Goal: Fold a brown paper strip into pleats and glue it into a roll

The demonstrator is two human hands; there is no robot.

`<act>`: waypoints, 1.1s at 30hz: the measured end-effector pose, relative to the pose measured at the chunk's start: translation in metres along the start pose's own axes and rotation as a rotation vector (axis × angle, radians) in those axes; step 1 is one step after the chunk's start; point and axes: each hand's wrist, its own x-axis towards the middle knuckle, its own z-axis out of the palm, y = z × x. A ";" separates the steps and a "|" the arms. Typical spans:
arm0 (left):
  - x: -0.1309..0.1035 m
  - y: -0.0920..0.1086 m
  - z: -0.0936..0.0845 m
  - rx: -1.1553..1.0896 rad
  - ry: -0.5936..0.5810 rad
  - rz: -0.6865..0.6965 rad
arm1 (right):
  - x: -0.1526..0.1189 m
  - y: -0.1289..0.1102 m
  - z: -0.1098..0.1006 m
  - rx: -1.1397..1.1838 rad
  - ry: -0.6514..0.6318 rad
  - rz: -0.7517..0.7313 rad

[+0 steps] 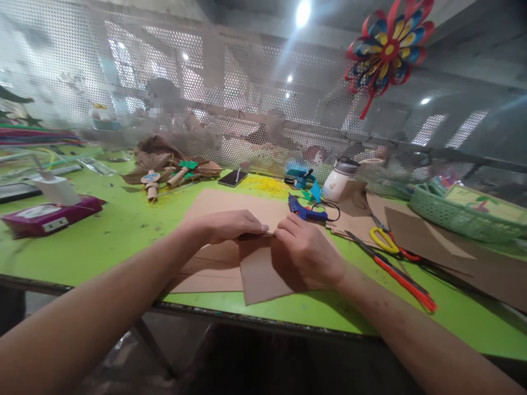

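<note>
Both my hands meet over brown craft paper in the middle of the green table. My left hand is closed on the folded upper edge of a smaller brown paper piece, thumb and fingers along the fold. Close beside it, my right hand pinches the same edge near its right end. That piece hangs down toward the table's front edge. Beneath lies a larger brown paper sheet. Just beyond my right hand rests a blue glue gun with a dark cord.
Scissors and a red-handled tool lie right, near brown card sheets and a green basket. A white jar, phone and yellow shreds stand behind. A purple power strip is left.
</note>
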 end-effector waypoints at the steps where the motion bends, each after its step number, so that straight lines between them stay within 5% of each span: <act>1: 0.001 -0.001 0.002 -0.057 -0.031 -0.015 | 0.000 0.000 0.000 -0.008 0.006 0.007; 14: 0.003 0.006 0.014 -0.360 -0.025 -0.019 | -0.004 0.007 0.007 0.094 0.140 0.109; 19: 0.005 0.001 0.011 -0.260 0.021 -0.022 | -0.003 0.007 0.010 0.375 0.262 0.202; 23: 0.004 0.002 0.008 -0.078 0.083 0.029 | -0.002 0.016 0.011 0.683 0.347 0.424; 28: -0.002 0.015 0.009 0.049 0.093 0.092 | -0.001 0.030 0.012 1.116 0.197 0.756; 33: -0.006 0.023 0.011 0.067 0.078 0.093 | -0.002 0.029 0.012 1.315 0.082 0.832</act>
